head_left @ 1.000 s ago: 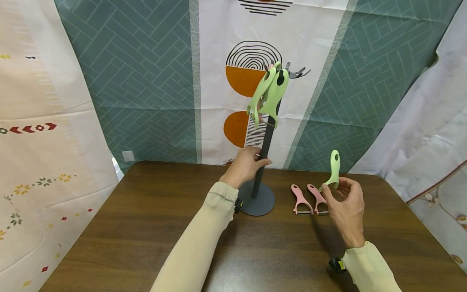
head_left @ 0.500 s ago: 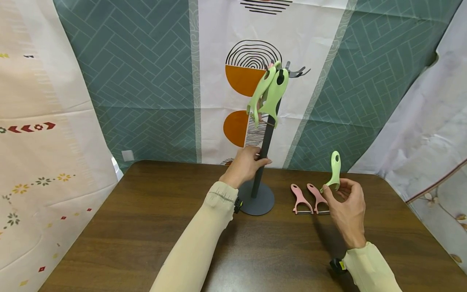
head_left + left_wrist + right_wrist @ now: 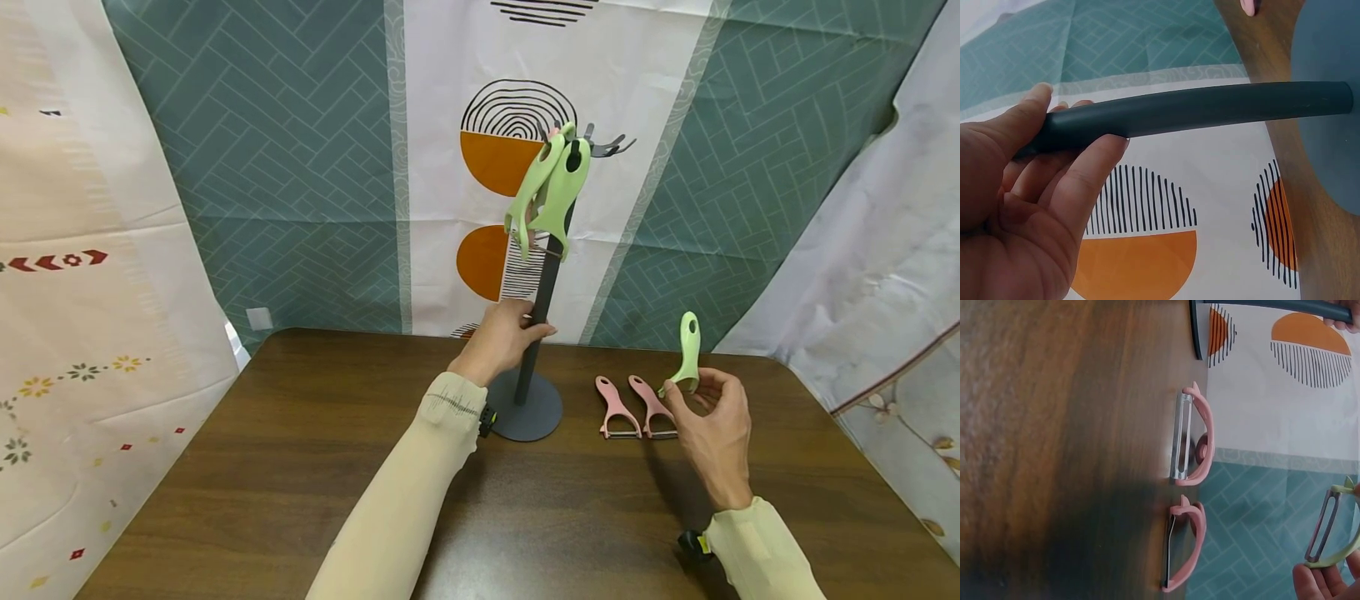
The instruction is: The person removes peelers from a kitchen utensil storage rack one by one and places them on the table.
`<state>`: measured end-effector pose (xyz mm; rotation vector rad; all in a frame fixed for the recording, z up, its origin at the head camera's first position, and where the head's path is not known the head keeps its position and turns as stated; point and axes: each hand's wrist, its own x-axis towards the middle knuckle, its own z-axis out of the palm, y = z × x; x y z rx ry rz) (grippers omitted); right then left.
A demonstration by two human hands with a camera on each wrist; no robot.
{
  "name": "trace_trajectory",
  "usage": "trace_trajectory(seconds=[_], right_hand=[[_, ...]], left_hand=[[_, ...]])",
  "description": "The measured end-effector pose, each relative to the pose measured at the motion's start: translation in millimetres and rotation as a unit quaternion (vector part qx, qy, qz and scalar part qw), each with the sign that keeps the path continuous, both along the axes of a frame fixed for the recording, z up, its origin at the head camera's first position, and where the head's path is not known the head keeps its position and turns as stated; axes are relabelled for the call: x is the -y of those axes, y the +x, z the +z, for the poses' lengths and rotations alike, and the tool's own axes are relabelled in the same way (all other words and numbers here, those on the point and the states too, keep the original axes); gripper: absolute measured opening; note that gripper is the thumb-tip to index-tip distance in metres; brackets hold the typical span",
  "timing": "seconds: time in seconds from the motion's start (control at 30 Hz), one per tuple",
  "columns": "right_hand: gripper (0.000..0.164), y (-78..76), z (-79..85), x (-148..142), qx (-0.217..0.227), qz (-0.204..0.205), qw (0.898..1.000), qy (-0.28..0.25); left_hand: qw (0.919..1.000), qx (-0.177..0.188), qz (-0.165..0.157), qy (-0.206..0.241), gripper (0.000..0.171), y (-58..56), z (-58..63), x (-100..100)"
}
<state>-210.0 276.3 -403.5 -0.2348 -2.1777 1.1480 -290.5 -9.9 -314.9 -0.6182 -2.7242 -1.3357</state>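
Observation:
My left hand (image 3: 501, 343) grips the dark post (image 3: 1197, 111) of a stand, thumb on one side and fingers curled round the other. The post rises from a round grey base (image 3: 542, 417) on the table. Green peelers (image 3: 564, 196) hang from hooks at its top, with a bit of pink behind them. My right hand (image 3: 712, 421) pinches a light green peeler (image 3: 688, 348) by its head, the handle pointing up. In the right wrist view its metal blade (image 3: 1323, 526) shows above the fingertips. Two pink peelers (image 3: 617, 408) (image 3: 1192, 550) lie left of that hand.
Bare hooks (image 3: 613, 148) stick out to the right at the stand's top. The brown wooden table (image 3: 300, 467) reaches back to a patterned cloth (image 3: 315, 167). More cloth hangs at the left (image 3: 97, 333) and right (image 3: 885, 292) sides.
Both hands keep their holds. The green peeler in the right hand has dipped very slightly, and the head view has shifted a little.

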Motion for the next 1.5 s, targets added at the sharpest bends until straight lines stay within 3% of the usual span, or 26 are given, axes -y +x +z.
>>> trace_trajectory(seconds=[1.5], right_hand=[[0.053, 7.5, -8.0, -17.0, 0.083, -0.033, 0.996, 0.024]], left_hand=[[0.9999, 0.003, 0.003, -0.010, 0.023, -1.3, -0.3, 0.5]])
